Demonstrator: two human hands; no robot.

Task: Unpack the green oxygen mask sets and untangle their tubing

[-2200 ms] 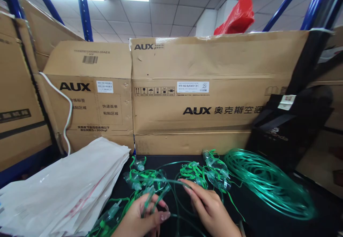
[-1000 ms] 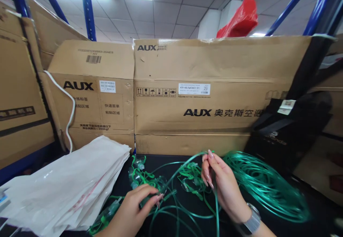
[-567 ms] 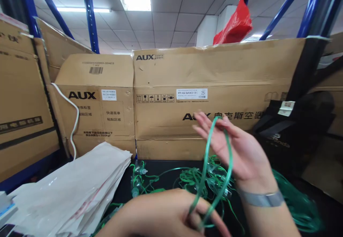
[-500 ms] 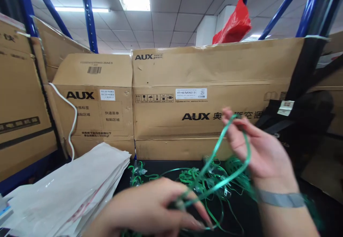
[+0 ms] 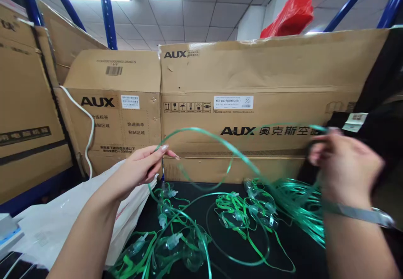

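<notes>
My left hand (image 5: 145, 165) is closed, thumb against fingers, on the green tubing (image 5: 220, 139) at left of centre. The tubing arches over to the right and loops down to the black surface. My right hand (image 5: 346, 161), blurred, is closed on another stretch of it at the right. Below, clear masks with green straps (image 5: 233, 211) lie in the middle, and more clear masks (image 5: 173, 245) lie at the front left. A coil of green tubing (image 5: 302, 211) rests beside my right wrist, which wears a grey band.
White plastic bags (image 5: 63, 220) are stacked at the left. Cardboard panels (image 5: 267, 73) stand along the back. A white cable (image 5: 90, 132) hangs at the left, and a red bag (image 5: 292, 14) hangs above. A black item with a white tag (image 5: 355, 122) is at the right.
My hands have moved apart, the left one up and leftward, the right one further right. The small loop between them has opened into wide arcs. The view has shifted slightly, showing more masks.
</notes>
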